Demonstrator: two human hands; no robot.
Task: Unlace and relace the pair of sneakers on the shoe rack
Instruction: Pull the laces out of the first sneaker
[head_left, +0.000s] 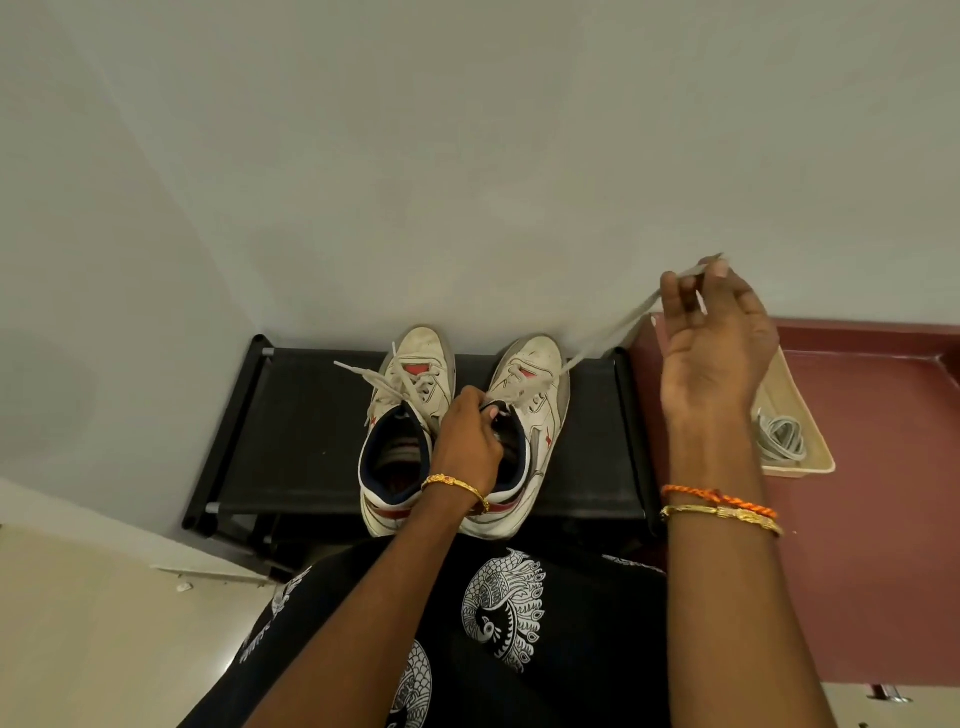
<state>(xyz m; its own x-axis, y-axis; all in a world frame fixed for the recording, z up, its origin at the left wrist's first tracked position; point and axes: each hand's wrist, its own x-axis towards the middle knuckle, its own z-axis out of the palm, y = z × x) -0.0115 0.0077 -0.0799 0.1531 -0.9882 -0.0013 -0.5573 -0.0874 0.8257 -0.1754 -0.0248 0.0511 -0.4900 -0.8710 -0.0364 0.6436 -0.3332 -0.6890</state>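
Two white sneakers with red trim stand side by side on a black shoe rack (291, 415), toes toward the wall. The left sneaker (400, 415) has loose laces spilling to its left. My left hand (467, 441) grips the tongue and collar of the right sneaker (540, 395). My right hand (711, 338) is raised to the right and pinches the end of that shoe's grey lace (608, 338), which runs taut from the eyelets up to my fingers.
A white wall stands right behind the rack. To the right is a maroon surface (857, 519) bearing a beige tray (795, 410) with a coiled grey cable (779, 436). My dark patterned clothing fills the foreground. Pale floor lies at the left.
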